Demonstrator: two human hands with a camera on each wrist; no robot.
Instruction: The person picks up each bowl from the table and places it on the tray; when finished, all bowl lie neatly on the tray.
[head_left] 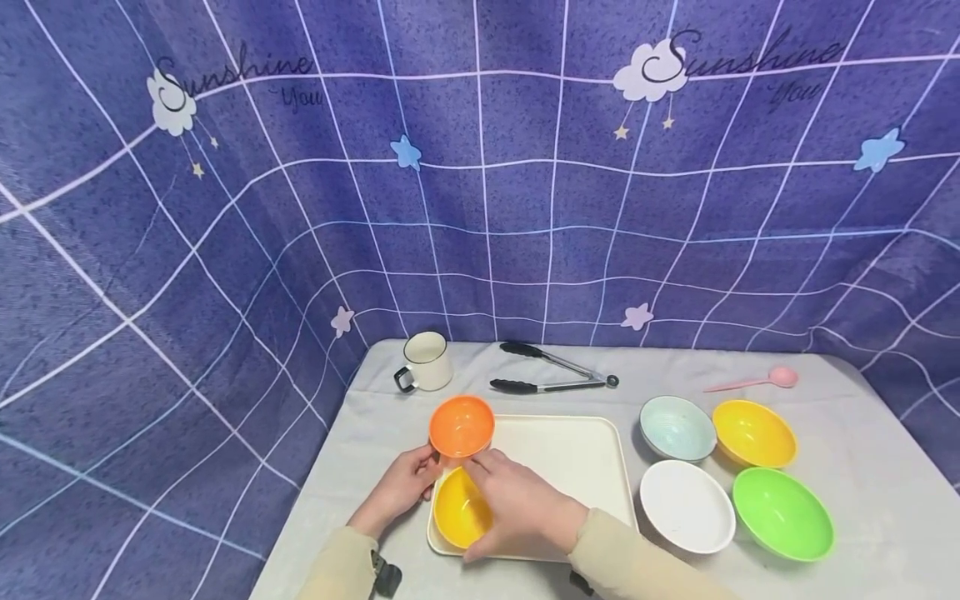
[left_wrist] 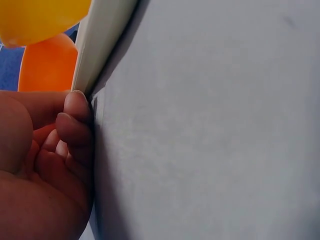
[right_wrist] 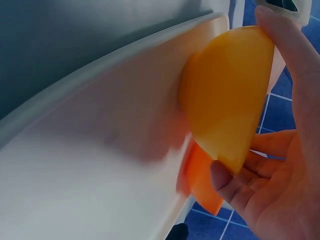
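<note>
A yellow bowl [head_left: 457, 510] is at the left end of the cream tray [head_left: 573, 467]. My right hand [head_left: 521, 500] grips this bowl across its rim, thumb on the near side and fingers on the far side; the right wrist view shows the bowl [right_wrist: 225, 90] spanned by the hand. At the tray's left edge, my left hand [head_left: 405, 485] pinches the rim with thumb and curled fingers, seen close up in the left wrist view. Just beyond both hands, an orange bowl [head_left: 462, 425] sits at the tray's far left corner. Its near side is partly hidden by fingertips.
Right of the tray stand a pale blue bowl [head_left: 677, 427], another yellow bowl [head_left: 753, 433], a white bowl [head_left: 686, 507] and a green bowl [head_left: 782, 512]. Behind lie black-handled tongs [head_left: 558, 371], a cream mug [head_left: 427, 362] and a pink spoon [head_left: 782, 377]. A blue curtain [head_left: 517, 200] hangs behind.
</note>
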